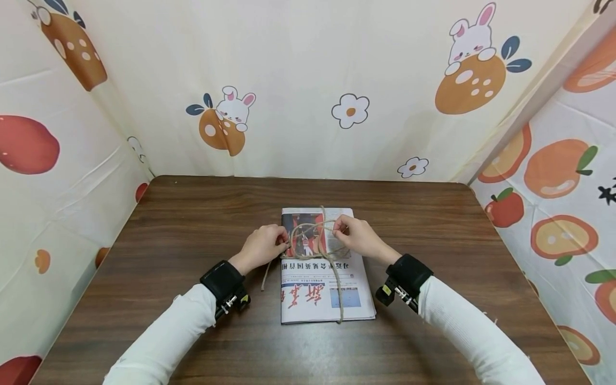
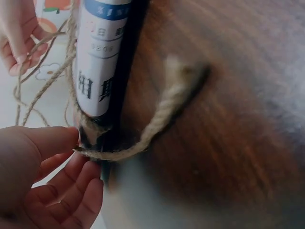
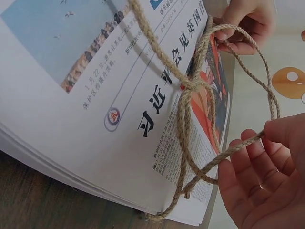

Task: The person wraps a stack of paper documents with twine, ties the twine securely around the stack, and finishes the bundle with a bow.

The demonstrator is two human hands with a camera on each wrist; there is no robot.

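A folded stack of newspapers [image 1: 305,307] lies flat on the brown table, with jute twine [image 1: 339,291] running lengthwise and crosswise over it. The strands cross on top, and loose loops lie over the upper half. At the stack's left edge my left hand [image 1: 261,247] pinches the twine between thumb and fingers. A short frayed twine end [image 2: 164,107] sticks out past those fingers in the left wrist view. Above the upper right of the stack, my right hand [image 1: 362,238] pinches a strand of the loop [image 3: 240,144] between thumb and fingertips. The stack's underside is hidden.
The wood-grain table [image 1: 202,214] reaches a cloth backdrop [image 1: 289,64] printed with rabbits and flowers. Fruit-patterned cloth [image 1: 558,256] hangs along the sides. Each wrist wears a black band with a small camera.
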